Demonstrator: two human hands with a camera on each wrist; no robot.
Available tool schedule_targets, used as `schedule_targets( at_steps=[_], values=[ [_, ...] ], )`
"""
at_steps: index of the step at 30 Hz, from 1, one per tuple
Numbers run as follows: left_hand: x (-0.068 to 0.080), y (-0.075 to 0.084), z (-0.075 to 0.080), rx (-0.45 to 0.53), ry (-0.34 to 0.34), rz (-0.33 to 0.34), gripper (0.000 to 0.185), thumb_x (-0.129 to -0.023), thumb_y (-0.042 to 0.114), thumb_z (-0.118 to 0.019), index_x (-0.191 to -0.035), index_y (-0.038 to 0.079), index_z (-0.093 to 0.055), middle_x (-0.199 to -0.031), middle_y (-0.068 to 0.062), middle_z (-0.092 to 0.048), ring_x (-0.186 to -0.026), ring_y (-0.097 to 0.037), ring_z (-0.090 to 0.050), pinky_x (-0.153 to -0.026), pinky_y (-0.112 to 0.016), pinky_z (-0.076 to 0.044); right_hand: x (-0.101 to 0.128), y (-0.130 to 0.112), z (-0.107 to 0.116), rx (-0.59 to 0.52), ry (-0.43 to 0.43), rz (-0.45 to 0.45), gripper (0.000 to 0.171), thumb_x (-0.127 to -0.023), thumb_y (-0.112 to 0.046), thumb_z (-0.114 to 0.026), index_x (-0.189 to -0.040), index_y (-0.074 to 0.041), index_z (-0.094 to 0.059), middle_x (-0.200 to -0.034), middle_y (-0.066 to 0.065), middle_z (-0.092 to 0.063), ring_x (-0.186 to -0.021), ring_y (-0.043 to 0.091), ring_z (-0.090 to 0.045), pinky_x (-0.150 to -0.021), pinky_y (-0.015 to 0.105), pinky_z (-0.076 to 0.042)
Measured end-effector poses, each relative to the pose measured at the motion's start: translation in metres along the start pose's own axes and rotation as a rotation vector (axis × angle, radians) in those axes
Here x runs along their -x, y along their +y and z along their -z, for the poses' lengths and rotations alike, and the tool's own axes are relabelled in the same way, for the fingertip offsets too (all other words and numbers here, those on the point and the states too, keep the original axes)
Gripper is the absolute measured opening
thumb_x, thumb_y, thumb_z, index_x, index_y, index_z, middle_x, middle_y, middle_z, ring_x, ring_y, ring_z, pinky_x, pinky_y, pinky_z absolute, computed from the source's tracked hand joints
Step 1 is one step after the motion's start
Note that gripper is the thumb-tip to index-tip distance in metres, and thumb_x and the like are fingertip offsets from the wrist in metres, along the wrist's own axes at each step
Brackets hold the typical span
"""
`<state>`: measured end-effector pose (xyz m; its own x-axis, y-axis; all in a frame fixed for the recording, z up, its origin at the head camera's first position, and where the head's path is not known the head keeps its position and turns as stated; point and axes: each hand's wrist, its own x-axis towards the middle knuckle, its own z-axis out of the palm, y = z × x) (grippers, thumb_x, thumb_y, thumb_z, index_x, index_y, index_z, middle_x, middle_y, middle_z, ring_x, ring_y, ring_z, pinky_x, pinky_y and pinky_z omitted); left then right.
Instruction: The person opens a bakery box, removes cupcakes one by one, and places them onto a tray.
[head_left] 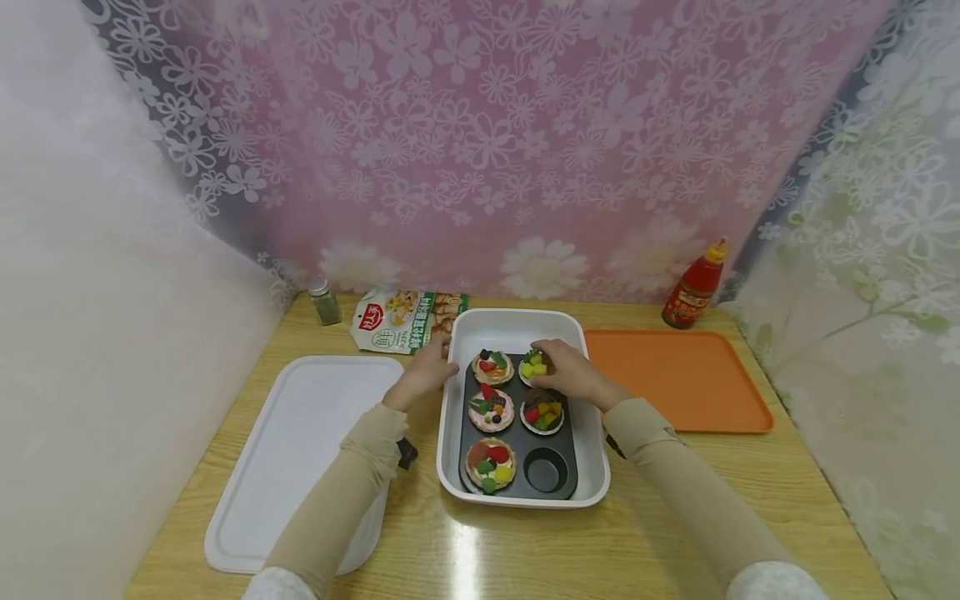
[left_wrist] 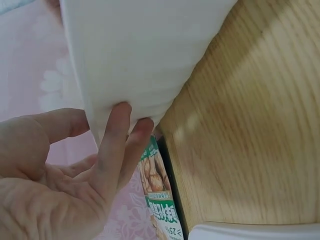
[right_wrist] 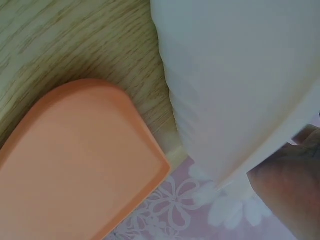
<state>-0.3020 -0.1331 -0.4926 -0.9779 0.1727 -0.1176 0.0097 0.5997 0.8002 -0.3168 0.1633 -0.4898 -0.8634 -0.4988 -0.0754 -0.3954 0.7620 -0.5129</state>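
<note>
A black muffin tin (head_left: 517, 417) lies inside a deep white rectangular bin (head_left: 448, 450). Several fruit-topped tarts fill its cups, among them a berry tart (head_left: 492, 410) and a tart with red and yellow pieces (head_left: 542, 413); the front right cup (head_left: 545, 471) holds none. My left hand (head_left: 423, 373) grips the bin's left rim, its fingertips (left_wrist: 119, 112) against the outer wall. Reaching over the right rim, my right hand (head_left: 572, 373) has thumb and fingers around the sides of a tart with yellow and green pieces (head_left: 532, 367) at the back right. The right wrist view hides those fingertips behind the bin.
To the left lies a white tray (head_left: 315, 450), to the right an orange tray (head_left: 675, 379). Along the back are a spice jar (head_left: 325, 303), a green and white food packet (head_left: 397, 321), partly beside the bin, and a red sauce bottle (head_left: 693, 287). Floral cloth surrounds the table.
</note>
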Motion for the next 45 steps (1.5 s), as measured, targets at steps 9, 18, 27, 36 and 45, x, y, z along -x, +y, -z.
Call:
schedule_targets(
  at_steps=[9, 18, 27, 36, 45],
  values=[
    [-0.0011, -0.0010, 0.0069, 0.126, -0.069, 0.068, 0.068, -0.099, 0.001, -0.061, -0.160, 0.002, -0.034, -0.144, -0.029, -0.060, -0.124, -0.043, -0.065, -0.083, -0.048, -0.064, -0.0015, 0.0007, -0.0024, -0.002, -0.008, -0.015, 0.071, -0.093, -0.020, -0.082, -0.152, 0.002, -0.049, -0.134, 0.021, -0.062, -0.115, 0.031, -0.061, -0.103, 0.051, -0.054],
    [-0.0057, -0.0047, 0.0032, 0.160, -0.070, 0.086, 0.066, -0.100, 0.002, -0.065, -0.159, 0.006, -0.037, -0.143, -0.027, -0.061, -0.123, -0.043, -0.066, -0.083, -0.048, -0.065, 0.0006, 0.0043, -0.0010, 0.010, 0.006, 0.005, 0.064, -0.091, -0.014, -0.082, -0.145, 0.004, -0.054, -0.132, 0.022, -0.063, -0.108, 0.030, -0.061, -0.100, 0.050, -0.054],
    [-0.0059, -0.0043, 0.0017, 0.207, -0.066, 0.103, 0.059, -0.101, -0.001, -0.063, -0.155, 0.002, -0.042, -0.145, -0.026, -0.061, -0.124, -0.043, -0.066, -0.084, -0.048, -0.064, 0.0021, 0.0057, -0.0027, 0.019, 0.058, 0.019, 0.062, -0.090, -0.018, -0.085, -0.141, 0.003, -0.058, -0.122, 0.019, -0.066, -0.101, 0.027, -0.060, -0.092, 0.046, -0.054],
    [-0.0023, 0.0003, 0.0026, 0.193, -0.059, 0.129, 0.061, -0.101, 0.000, -0.063, -0.158, 0.003, -0.039, -0.148, -0.026, -0.060, -0.128, -0.042, -0.065, -0.093, -0.051, -0.063, 0.0014, 0.0045, -0.0037, -0.008, 0.083, -0.032, 0.063, -0.087, -0.025, -0.089, -0.137, 0.004, -0.062, -0.115, 0.017, -0.068, -0.099, 0.026, -0.063, -0.089, 0.044, -0.057],
    [-0.0012, 0.0007, 0.0019, 0.170, -0.047, 0.122, 0.061, -0.101, 0.001, -0.064, -0.158, 0.005, -0.040, -0.142, -0.025, -0.063, -0.121, -0.040, -0.068, -0.085, -0.045, -0.064, 0.0006, 0.0062, -0.0041, -0.018, 0.092, -0.040, 0.063, -0.085, -0.026, -0.090, -0.134, 0.003, -0.063, -0.106, 0.014, -0.068, -0.092, 0.023, -0.061, -0.082, 0.041, -0.055]
  ],
)
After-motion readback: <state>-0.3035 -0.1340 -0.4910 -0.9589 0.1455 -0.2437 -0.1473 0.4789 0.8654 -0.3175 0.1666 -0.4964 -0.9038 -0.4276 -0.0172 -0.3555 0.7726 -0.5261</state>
